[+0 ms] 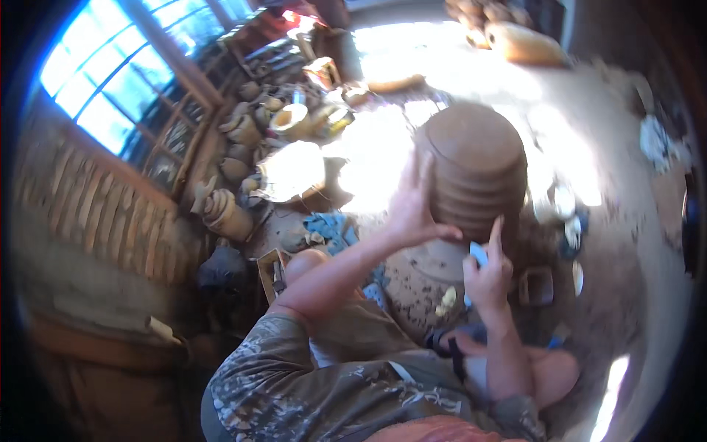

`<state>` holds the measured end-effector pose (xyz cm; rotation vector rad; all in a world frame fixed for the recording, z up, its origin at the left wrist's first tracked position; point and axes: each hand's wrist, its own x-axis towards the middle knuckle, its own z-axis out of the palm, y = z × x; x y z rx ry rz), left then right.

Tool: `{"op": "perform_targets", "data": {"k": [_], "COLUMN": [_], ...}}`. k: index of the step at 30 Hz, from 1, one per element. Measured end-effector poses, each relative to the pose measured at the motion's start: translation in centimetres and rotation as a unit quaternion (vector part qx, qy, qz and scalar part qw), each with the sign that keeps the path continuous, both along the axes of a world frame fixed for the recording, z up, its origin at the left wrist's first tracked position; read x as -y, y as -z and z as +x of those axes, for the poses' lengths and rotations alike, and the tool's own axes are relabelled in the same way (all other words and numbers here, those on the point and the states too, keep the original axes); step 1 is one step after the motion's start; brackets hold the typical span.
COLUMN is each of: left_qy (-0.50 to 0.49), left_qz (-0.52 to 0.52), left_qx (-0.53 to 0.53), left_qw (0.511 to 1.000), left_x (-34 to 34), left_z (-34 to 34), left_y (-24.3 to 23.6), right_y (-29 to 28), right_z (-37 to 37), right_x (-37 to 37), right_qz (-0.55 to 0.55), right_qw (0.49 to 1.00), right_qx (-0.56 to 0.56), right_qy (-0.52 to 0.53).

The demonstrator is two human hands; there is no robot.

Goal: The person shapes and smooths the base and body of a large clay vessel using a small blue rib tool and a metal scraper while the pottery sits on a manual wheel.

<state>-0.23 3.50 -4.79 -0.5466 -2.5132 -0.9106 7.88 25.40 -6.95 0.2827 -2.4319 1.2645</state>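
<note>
A large brown clay pot (477, 173) with ridged sides and a broad, flat, round top stands in front of me. My left hand (414, 206) is open, its fingers spread along the pot's left side and its thumb stretched toward the lower front. In my right hand (489, 278), near the pot's lower front, the fingers are curled around a light blue flat piece (479, 254). The right index finger points up toward the clay wall; whether it touches is hard to tell. The far side of the pot is hidden.
Crumbs of clay (412, 295) lie on the floor before my legs. At left are a blue cloth (331, 230), a small wooden box (271, 272) and several pots (227, 214) below a window. A square container (536, 286) sits at right. Strong sunlight washes out parts of the floor.
</note>
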Motion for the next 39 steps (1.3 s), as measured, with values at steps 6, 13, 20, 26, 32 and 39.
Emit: {"op": "perform_targets", "data": {"k": [6,13,20,26,32,39], "left_qy": [-0.008,0.049,0.261,0.262,0.093,-0.024], "left_qz": [-0.007,0.003,0.119,0.24,0.281,0.048], "left_qx": [-0.011,-0.163,0.209,0.271,-0.048,-0.068], "left_qw": [1.0,0.985,0.935,0.895,0.954,0.996], "left_x": [1.2,2.1,-2.9,-3.6,-2.2,-0.2], "left_z": [0.2,1.3,6.1,4.9,3.4,-0.2], "left_y": [-1.1,-2.6,-3.9,-1.7,-3.7,0.7], "right_y": [-0.4,1.3,-2.6,-2.7,2.9,0.7], "right_z": [0.6,1.4,2.6,3.6,1.6,0.8], "right_x": [0.4,-1.1,-1.6,-0.9,-5.5,-8.6], "right_qz": [0.089,-0.18,-0.361,-0.213,-0.367,-0.423], "right_qw": [0.994,0.978,0.926,0.974,0.913,0.895], "right_qx": [-0.012,0.036,0.087,0.027,0.172,0.138], "right_qy": [-0.068,-0.102,-0.067,-0.078,-0.051,0.004]}}
